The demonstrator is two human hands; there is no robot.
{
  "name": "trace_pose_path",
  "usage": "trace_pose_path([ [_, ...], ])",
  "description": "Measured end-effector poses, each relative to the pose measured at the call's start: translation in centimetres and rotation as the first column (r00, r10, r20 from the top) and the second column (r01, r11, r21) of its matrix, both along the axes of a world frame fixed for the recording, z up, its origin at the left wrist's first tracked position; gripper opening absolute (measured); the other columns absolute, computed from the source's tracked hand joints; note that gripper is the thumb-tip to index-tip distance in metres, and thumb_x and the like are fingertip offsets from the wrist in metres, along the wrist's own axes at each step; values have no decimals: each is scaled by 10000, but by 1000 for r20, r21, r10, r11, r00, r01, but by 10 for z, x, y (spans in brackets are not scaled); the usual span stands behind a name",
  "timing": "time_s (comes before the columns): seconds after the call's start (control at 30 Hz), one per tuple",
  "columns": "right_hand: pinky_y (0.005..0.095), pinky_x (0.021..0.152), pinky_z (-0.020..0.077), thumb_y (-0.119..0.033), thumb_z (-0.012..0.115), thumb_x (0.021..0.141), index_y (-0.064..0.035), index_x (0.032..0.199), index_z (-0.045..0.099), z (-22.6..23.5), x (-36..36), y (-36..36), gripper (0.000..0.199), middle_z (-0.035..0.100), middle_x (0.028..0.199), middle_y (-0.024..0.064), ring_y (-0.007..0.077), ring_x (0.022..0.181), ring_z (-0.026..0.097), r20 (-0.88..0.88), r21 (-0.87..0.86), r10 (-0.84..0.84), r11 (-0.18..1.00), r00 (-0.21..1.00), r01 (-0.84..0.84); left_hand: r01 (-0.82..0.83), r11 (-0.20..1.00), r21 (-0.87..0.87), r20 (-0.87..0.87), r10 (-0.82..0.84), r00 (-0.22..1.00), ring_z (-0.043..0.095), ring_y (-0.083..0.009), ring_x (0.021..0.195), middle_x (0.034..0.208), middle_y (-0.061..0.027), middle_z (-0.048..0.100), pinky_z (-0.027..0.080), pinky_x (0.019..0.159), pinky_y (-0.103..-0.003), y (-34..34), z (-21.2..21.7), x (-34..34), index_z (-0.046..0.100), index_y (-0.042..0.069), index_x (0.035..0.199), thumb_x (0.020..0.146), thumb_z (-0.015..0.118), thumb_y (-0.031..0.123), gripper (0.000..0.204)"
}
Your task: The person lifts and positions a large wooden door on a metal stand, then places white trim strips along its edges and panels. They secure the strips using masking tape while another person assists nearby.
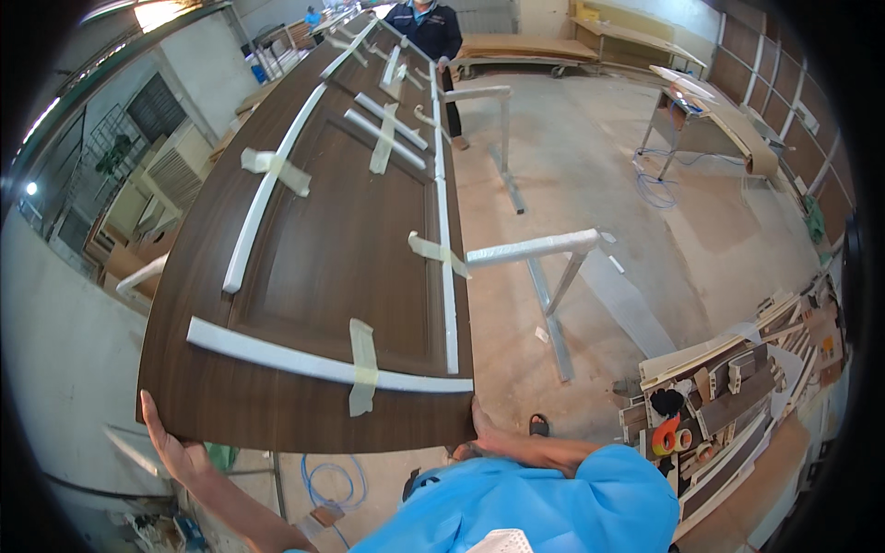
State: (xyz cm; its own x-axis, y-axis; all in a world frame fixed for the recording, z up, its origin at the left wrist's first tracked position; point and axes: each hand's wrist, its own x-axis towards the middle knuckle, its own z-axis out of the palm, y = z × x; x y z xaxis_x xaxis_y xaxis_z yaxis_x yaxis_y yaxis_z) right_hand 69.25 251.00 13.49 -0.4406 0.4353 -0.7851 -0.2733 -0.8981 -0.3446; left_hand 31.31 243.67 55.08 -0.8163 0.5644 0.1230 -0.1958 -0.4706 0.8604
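Note:
A long dark brown wood-grain door panel (336,249) stretches away in front of me. White foam strips (277,355) lie along its edges and mouldings, held by pieces of pale masking tape (363,369). At the near left corner my left hand (173,452) grips the panel's edge, thumb up along the side and fingers partly hidden beneath. My right hand (478,426) holds the near right corner, its fingers mostly hidden under the panel. Beyond the far end stands another person (426,32) in dark clothes, with one hand (442,64) at the panel's right edge.
White-wrapped metal support stands (544,247) reach out from the panel's right side. A heap of trim offcuts (737,396) with tape rolls (682,439) lies on the right. Farther off stands a worktable (701,120). A blue hose (334,481) coils on the floor below the panel.

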Motion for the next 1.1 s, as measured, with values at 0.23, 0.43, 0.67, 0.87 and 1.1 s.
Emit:
trace_pose_path([
  [0.23, 455, 1093, 357, -619, 274, 1022, 21, 1439, 437, -3, 8, 13, 781, 454, 1485, 195, 311, 1370, 426, -15, -25, 160, 987, 987, -160, -183, 982, -37, -65, 181, 981, 533, -227, 1224, 1354, -49, 567, 453, 1014, -388, 2, 33, 46, 640, 101, 1268, 879, 764, 325, 465],
  [0.43, 451, 1066, 394, -551, 324, 1034, 46, 1398, 474, 7, 32, 21, 715, 506, 1434, 214, 315, 1327, 483, 305, 187, 359, 886, 882, -425, -280, 959, -41, -123, 273, 954, 549, -198, 1199, 1311, -64, 593, 447, 1024, -365, 4, 52, 87, 607, 76, 1299, 890, 747, 291, 483],
  [0.67, 404, 1101, 376, -293, 522, 1012, 42, 1406, 446, 195, 72, 102, 523, 477, 1446, 223, 300, 1359, 450, 308, 937, -493, 306, 814, -169, -387, 922, -22, -336, 358, 871, 565, -219, 1200, 1314, -129, 589, 452, 1025, -361, 1, 50, 126, 544, 4, 1357, 905, 682, 208, 514],
  [0.87, 452, 1108, 370, -256, 605, 962, 65, 1382, 465, 416, 23, 102, 547, 488, 1424, 241, 356, 1350, 455, -147, 812, -265, -582, 953, -37, -122, 992, 34, -613, 117, 782, 521, -296, 1292, 1394, -189, 533, 406, 1098, -389, 5, 79, 170, 486, -52, 1380, 823, 665, 201, 638],
  [1.1, 520, 1163, 262, -549, 600, 932, 108, 1454, 343, 510, -25, 55, 877, 301, 1528, 335, 466, 1441, 283, 9, 558, -60, -828, 998, -55, 196, 965, 175, -601, -53, 797, 397, -325, 1398, 1549, -251, 320, 315, 1157, -445, 7, 94, 198, 289, -77, 1483, 731, 772, 373, 1001],
])
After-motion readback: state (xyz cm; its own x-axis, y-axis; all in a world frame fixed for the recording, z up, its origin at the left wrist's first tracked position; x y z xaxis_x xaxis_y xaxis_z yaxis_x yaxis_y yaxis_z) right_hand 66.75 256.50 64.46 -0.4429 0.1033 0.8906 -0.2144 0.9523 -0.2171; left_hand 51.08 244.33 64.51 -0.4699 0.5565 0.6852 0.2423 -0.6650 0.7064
